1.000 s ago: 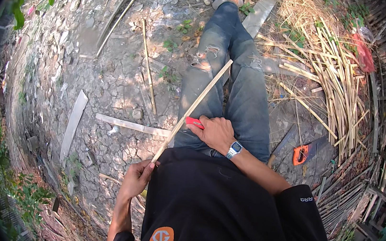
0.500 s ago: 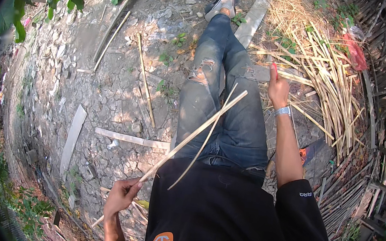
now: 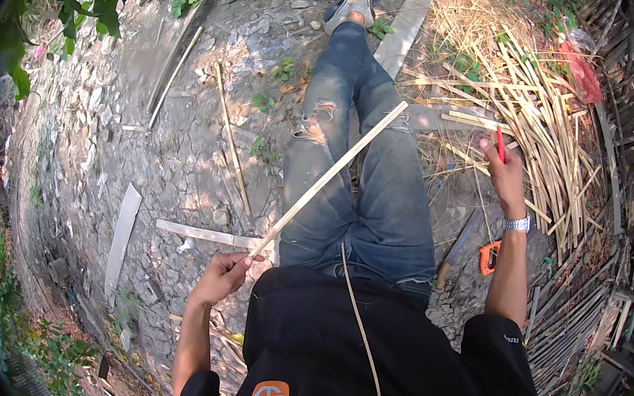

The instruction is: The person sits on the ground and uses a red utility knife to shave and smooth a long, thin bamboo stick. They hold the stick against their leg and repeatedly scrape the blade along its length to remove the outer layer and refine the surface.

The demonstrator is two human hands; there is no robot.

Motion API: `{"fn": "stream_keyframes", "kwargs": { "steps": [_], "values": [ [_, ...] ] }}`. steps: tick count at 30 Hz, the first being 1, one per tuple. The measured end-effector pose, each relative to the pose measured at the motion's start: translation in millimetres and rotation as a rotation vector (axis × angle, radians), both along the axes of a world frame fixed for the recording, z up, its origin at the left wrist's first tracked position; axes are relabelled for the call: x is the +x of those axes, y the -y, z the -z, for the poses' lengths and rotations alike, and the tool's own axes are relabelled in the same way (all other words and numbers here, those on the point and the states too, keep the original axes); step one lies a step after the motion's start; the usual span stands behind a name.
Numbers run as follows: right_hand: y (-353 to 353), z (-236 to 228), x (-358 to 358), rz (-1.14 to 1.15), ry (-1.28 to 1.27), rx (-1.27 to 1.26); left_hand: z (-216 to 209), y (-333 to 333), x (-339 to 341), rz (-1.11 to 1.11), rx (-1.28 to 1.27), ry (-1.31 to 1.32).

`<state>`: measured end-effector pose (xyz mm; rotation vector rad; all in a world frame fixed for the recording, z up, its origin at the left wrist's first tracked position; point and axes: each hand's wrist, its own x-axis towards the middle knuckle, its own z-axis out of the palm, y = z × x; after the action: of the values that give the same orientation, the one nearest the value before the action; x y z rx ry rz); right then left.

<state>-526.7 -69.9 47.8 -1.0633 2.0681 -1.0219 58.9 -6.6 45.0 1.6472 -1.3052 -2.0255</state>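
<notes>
The thin sliver (image 3: pixel 362 322) no longer crosses the long strip (image 3: pixel 336 169) but lies on the black shirt (image 3: pixel 292 337), and the right hand (image 3: pixel 503 173) is farther out, gripping a red tool (image 3: pixel 501 146), seemingly to keep it clear. The left hand (image 3: pixel 220 277) pinches the long strip's lower end, likely leaving its length exposed as it slants above the jeans (image 3: pixel 396 200); whether they touch, I cannot tell.
</notes>
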Motion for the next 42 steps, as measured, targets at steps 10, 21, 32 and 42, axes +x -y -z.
{"fn": "stream_keyframes", "kwargs": {
  "steps": [10, 21, 32, 42],
  "values": [
    [-48, 1, 181, -1.318, 0.315, 0.001, 2, 5, 3, -0.241, 0.149, -0.113],
    [-46, -5, 164, -1.351, 0.498, -0.018, 7, 5, -17, -0.286, 0.177, -0.165],
    [-29, 17, 103, -0.607, 0.565, -0.463, 27, 6, -40, -0.105, -0.123, 0.025],
    [2, 69, 40, 0.660, 0.335, -0.576, 47, 4, -73, -0.116, -0.301, 0.054]
  ]
}}
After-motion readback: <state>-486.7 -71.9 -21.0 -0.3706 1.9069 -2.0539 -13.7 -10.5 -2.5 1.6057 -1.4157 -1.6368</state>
